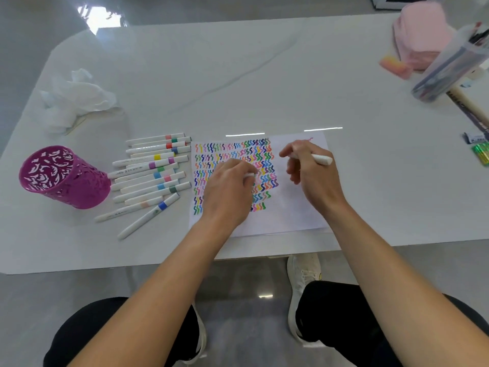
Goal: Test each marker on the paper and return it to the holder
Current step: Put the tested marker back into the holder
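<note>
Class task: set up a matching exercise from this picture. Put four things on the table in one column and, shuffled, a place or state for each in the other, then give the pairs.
Things
1 holder
2 tissue
3 paper
4 loose markers

Place or state
A lying between holder and paper
B crumpled, beyond the markers
C purple, near the table's left end
D covered in coloured squiggles, under the left hand

Pairs: 1-C, 2-B, 3-D, 4-A
</note>
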The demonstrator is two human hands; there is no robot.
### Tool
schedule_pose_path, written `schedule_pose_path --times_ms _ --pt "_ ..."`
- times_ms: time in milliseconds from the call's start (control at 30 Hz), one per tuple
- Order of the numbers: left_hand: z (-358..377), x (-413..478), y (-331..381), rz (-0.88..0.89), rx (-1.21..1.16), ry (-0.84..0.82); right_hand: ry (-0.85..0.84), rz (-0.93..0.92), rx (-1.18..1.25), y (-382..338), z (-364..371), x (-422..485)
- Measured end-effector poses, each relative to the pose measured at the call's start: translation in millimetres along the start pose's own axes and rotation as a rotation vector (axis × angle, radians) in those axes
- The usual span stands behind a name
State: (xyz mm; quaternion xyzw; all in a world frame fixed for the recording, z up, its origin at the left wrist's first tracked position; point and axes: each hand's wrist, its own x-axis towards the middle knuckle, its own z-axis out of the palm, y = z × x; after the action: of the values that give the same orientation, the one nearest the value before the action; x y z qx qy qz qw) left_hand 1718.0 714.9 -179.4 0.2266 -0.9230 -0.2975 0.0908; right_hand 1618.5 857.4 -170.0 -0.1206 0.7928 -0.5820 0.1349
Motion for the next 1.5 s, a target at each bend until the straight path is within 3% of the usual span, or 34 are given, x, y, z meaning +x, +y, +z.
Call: schedule_pose_path --times_ms 133,667,1500 --pt "9 2 -5 0.107 0.033 -0.021 0.002 0.032 0.052 13 5 10" --pt "4 -19 -10 0.167 0.182 -0.032 -0.007 -0.068 0.004 31 15 -9" --pt "15 -19 -9 0.104 0.07 -0.01 0.08 -0.048 0.033 39 27 19"
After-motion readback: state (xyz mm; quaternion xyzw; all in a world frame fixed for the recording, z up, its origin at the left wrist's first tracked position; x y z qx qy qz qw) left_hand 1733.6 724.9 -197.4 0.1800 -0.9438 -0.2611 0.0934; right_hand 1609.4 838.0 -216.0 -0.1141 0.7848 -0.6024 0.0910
